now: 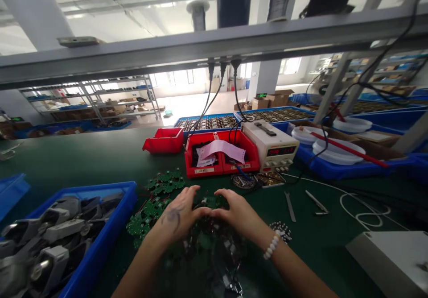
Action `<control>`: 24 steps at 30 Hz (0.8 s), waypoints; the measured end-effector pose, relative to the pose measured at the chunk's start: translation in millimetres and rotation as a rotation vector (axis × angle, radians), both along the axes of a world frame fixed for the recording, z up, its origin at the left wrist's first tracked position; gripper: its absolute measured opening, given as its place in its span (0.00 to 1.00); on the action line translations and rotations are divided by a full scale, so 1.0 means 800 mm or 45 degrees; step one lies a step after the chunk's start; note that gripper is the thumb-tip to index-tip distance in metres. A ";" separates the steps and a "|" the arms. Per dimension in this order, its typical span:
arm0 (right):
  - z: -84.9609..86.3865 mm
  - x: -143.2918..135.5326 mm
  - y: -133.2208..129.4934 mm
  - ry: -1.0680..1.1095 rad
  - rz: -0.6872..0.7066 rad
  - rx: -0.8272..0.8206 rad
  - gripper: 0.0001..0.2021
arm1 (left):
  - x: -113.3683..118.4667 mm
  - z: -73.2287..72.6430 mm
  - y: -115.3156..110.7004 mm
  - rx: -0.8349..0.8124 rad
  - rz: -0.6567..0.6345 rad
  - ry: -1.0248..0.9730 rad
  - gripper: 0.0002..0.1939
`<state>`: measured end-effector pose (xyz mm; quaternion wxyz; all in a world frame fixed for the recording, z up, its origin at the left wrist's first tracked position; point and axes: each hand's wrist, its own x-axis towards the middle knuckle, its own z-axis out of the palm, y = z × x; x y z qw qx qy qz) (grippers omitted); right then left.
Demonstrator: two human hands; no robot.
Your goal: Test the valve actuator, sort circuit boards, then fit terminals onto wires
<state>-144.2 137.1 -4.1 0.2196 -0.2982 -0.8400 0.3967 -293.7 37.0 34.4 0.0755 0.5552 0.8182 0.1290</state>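
In a bright hall (187, 104), bare left hand (179, 213) and right hand (239, 211) curl above flat green table (113, 153), grip unclear. Red plastic bin (218, 171) bears blurred label (204, 170).

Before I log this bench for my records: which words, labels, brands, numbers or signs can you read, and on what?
Nothing reads with certainty.
Power supply display: red digits, too blurred.
Front labels, two red bins: too small.
Pink slip, white slip beside it: any print too small.
Green panel in the background: too small.
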 end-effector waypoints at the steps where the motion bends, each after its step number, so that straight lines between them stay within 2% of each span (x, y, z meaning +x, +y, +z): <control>1: 0.000 0.001 -0.001 -0.001 0.048 0.004 0.25 | -0.015 0.003 -0.004 -0.043 0.061 0.053 0.28; 5: 0.000 0.005 -0.004 -0.015 0.224 0.029 0.29 | -0.081 0.010 -0.021 -0.253 0.451 0.229 0.29; 7: -0.001 0.007 -0.005 -0.036 0.342 0.029 0.30 | -0.106 0.009 -0.027 -0.369 0.508 0.195 0.25; 9: -0.002 0.009 -0.006 -0.037 0.439 0.009 0.31 | -0.119 0.008 -0.031 -0.415 0.500 0.167 0.20; 11: -0.001 0.009 -0.008 0.013 0.459 -0.019 0.30 | -0.118 0.009 -0.033 -0.392 0.476 0.175 0.17; 14: 0.001 0.007 -0.009 0.155 0.347 -0.058 0.26 | -0.100 0.016 -0.037 -0.297 0.389 0.188 0.12; 19: 0.010 0.003 -0.012 0.364 0.122 -0.132 0.21 | -0.070 0.030 -0.041 0.064 0.218 0.172 0.13; 21: 0.014 0.003 -0.014 0.402 0.095 -0.195 0.21 | -0.065 0.036 -0.038 0.185 0.275 0.124 0.16; 24: 0.019 0.005 -0.016 0.422 0.095 -0.294 0.22 | -0.063 0.047 -0.033 0.331 0.497 0.000 0.20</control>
